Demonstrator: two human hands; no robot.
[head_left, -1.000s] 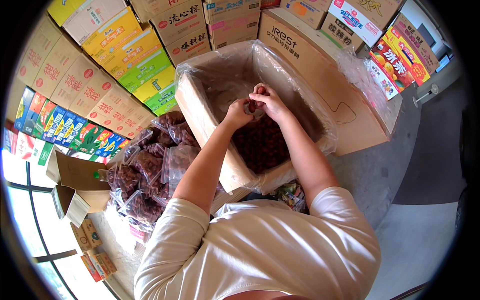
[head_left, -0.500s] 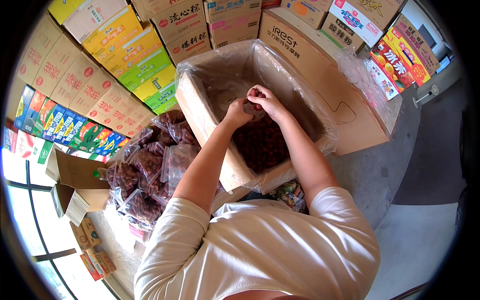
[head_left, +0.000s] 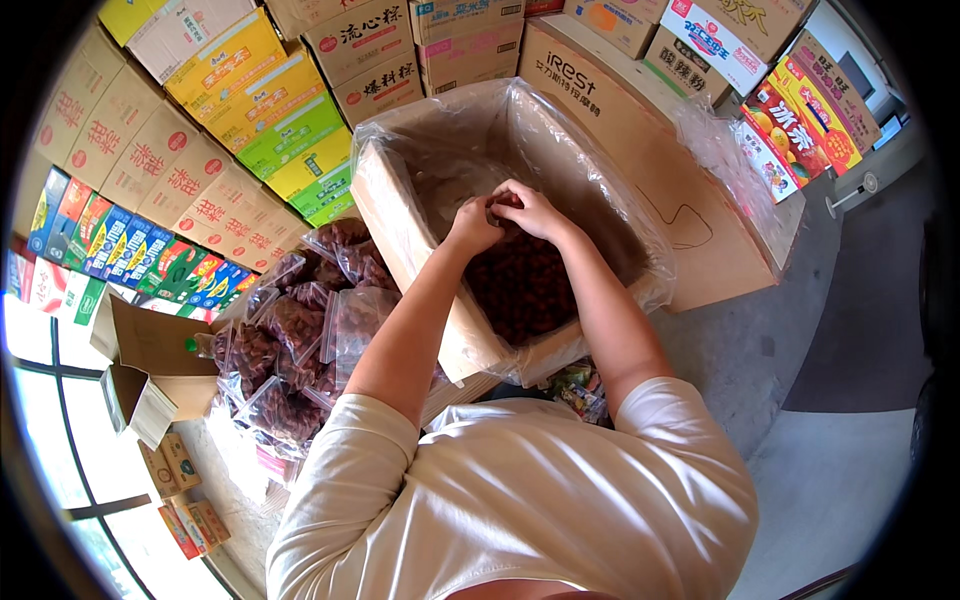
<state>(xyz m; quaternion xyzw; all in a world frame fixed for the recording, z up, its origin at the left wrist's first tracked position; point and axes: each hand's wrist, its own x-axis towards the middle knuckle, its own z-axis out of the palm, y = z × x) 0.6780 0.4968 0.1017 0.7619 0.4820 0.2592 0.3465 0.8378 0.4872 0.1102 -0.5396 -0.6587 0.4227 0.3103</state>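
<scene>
A carton lined with clear plastic [head_left: 468, 365] stands before me, with a heap of dark red dates [head_left: 522, 300] inside. Both my hands meet above the heap. My left hand [head_left: 476, 226] is closed, apparently round a small clear plastic bag, most of which is hidden by the fingers. Against it lies my right hand [head_left: 532, 213], its fingers curled over dark red dates [head_left: 507, 201] that show between the two hands. To the left of the carton, several filled zip bags of dark red dates [head_left: 295, 330] lie in a pile.
Stacked cartons [head_left: 180, 150] rise at the left and back. A long brown carton [head_left: 600, 110] stands behind and right of the lined one, with loose clear plastic [head_left: 735, 165] on it. An opened cardboard box [head_left: 165, 350] and a green-capped bottle [head_left: 203, 345] are left of the pile.
My right hand has turned and lowered toward the left one, its fingers now covering most of the dates that showed in it. The left hand has hardly moved.
</scene>
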